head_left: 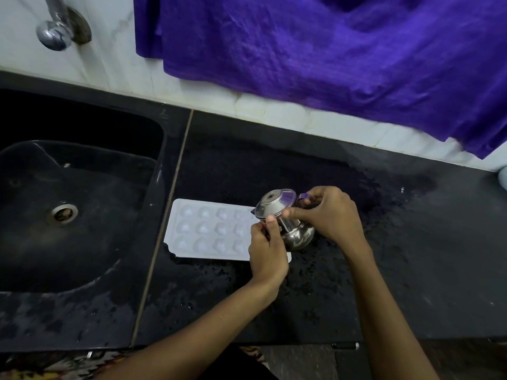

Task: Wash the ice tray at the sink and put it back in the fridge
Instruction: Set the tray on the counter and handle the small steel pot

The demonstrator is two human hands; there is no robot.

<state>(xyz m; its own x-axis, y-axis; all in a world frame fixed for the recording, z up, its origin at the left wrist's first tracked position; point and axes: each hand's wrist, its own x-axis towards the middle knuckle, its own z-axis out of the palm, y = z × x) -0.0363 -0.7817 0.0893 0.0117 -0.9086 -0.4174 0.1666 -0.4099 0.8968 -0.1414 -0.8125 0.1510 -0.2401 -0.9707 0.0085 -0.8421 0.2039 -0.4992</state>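
Observation:
A white ice tray (208, 231) with rows of round cups lies flat on the wet black counter (384, 242), just right of the sink (68, 215). Over the tray's right end I hold a small steel pot with a lid (285, 218), tilted toward the tray. My left hand (267, 253) grips the pot's neck from the front and covers the tray's right edge. My right hand (326, 212) holds the pot from the right, with its thumb by the lid. The fridge is out of view.
A black sink with a metal drain (63, 213) fills the left. A chrome tap (53, 34) juts from the white tiled wall above it. A purple cloth (329, 56) hangs over the wall behind the counter. Water drops cover the counter's front.

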